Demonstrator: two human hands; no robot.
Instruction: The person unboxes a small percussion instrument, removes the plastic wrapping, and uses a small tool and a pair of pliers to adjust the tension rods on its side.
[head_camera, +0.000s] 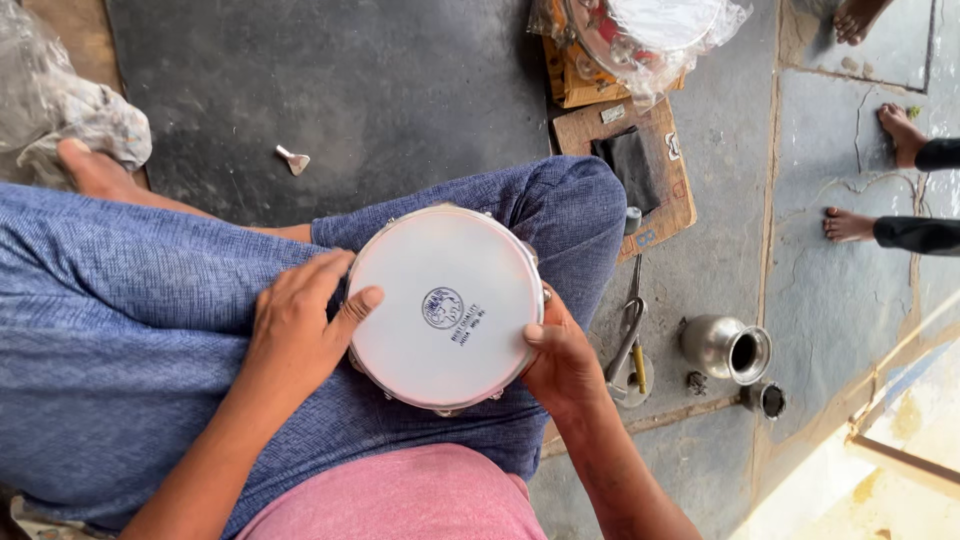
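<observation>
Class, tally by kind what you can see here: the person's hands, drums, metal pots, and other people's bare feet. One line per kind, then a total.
Hands: 2 (left hand, right hand)
Drum with white skin: 1
Metal pot: 1
Other people's bare feet: 3 ()
Total: 7

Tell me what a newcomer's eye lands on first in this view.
First comes the round white drum head, resting on the person's lap in blue trousers at the centre of the picture. The left hand grips its left rim with the thumb on the skin, and the right hand cups its right edge. Next, a shiny metal pot lies on its side on the stone floor to the right, and another person's bare feet stand at the right edge.
</observation>
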